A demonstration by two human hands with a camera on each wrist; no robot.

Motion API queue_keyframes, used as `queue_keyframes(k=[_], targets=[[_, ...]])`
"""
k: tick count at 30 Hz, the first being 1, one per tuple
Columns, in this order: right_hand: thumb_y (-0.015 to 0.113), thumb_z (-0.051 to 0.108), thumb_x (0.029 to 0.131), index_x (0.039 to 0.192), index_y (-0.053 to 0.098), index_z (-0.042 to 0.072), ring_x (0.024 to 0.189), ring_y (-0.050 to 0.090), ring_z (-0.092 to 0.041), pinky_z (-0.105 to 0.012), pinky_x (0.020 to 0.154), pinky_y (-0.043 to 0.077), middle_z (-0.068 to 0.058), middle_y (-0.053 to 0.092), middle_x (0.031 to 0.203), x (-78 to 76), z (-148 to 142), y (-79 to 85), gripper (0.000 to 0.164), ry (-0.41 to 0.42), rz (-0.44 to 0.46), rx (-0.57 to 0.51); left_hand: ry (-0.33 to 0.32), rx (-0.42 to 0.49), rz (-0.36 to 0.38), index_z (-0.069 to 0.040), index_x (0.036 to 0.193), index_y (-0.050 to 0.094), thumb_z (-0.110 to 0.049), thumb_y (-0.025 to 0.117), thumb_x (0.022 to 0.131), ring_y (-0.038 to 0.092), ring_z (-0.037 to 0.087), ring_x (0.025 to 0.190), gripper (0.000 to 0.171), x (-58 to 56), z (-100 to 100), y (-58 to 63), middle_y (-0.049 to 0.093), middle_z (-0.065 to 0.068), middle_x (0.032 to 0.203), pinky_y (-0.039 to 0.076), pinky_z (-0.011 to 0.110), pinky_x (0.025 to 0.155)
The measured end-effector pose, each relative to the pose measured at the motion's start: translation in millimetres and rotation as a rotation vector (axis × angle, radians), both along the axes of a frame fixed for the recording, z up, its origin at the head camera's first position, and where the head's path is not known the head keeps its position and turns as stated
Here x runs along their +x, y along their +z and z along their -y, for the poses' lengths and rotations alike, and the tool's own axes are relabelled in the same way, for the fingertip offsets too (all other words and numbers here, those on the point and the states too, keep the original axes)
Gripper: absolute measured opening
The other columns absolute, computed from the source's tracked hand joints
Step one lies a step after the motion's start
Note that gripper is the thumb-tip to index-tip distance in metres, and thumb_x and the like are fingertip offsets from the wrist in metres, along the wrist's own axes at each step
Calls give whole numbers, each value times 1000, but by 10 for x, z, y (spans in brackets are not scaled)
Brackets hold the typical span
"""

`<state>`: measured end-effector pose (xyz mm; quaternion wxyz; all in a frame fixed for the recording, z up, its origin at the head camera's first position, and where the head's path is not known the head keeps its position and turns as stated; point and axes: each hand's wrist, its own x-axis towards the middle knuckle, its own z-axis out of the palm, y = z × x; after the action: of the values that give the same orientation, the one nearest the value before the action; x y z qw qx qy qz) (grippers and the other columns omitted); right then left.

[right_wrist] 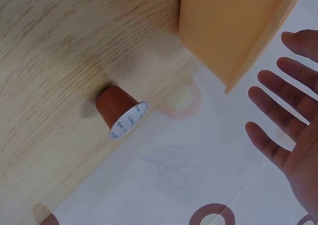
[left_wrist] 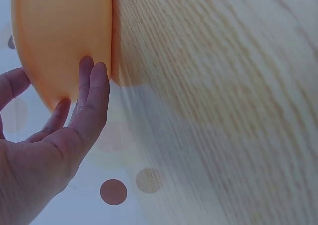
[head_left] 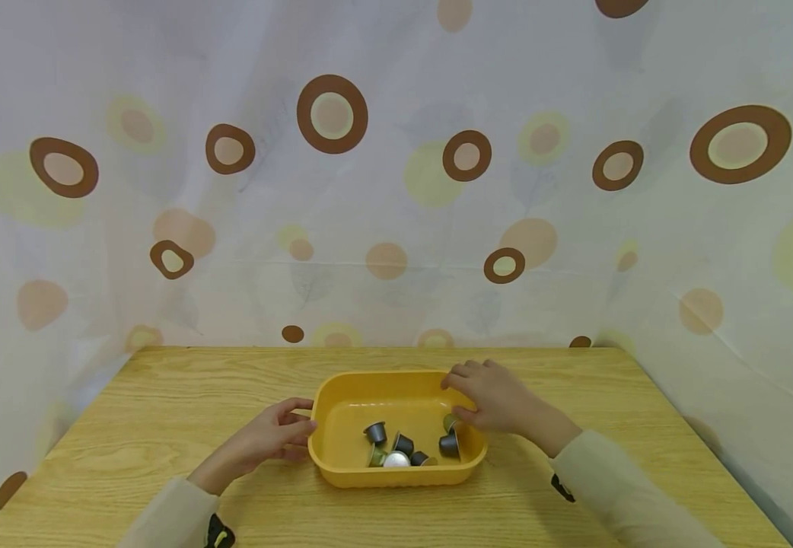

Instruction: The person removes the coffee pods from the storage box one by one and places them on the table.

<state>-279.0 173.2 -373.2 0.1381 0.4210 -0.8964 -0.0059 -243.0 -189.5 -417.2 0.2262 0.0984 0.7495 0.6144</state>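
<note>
A yellow tray (head_left: 396,476) stands on the table with several coffee capsules inside. Among them are a dark grey capsule (head_left: 375,433), one with its silver lid (head_left: 396,459) upward, and an olive-green capsule (head_left: 449,422) near the right end. My left hand (head_left: 275,435) is at the tray's left end, its fingertips (left_wrist: 101,68) against the outer wall. Over the right end is my right hand (head_left: 495,397), fingers spread apart and holding nothing. In the right wrist view, a brown capsule (right_wrist: 114,105) with a printed white lid lies on the table outside the tray.
The wood-grain table (head_left: 232,380) carries the tray near its middle. Behind and at both sides hangs a pale cloth (head_left: 396,205) with brown rings and spots. Dark straps (head_left: 219,531) show at the cuffs of both light sleeves (head_left: 176,511).
</note>
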Motion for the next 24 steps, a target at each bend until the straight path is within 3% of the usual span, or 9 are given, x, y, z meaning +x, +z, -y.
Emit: queue_keyframes(k=[12, 24], targets=[[63, 23, 84, 103, 61, 16, 89, 56, -17, -38, 74, 46, 3, 60, 100, 36, 48, -106, 20, 28, 52, 76, 9, -13, -5, 4, 137, 28, -29, 56, 91, 62, 20, 93, 63, 1, -3, 6, 48, 27, 125, 53, 42, 82], [66, 19, 82, 99, 61, 18, 90, 54, -14, -41, 82, 43, 5, 59, 97, 51, 67, -182, 18, 53, 77, 121, 21, -13, 4, 2, 137, 30, -30, 58, 90, 63, 18, 90, 63, -8, 2, -9, 51, 25, 122, 53, 40, 81]])
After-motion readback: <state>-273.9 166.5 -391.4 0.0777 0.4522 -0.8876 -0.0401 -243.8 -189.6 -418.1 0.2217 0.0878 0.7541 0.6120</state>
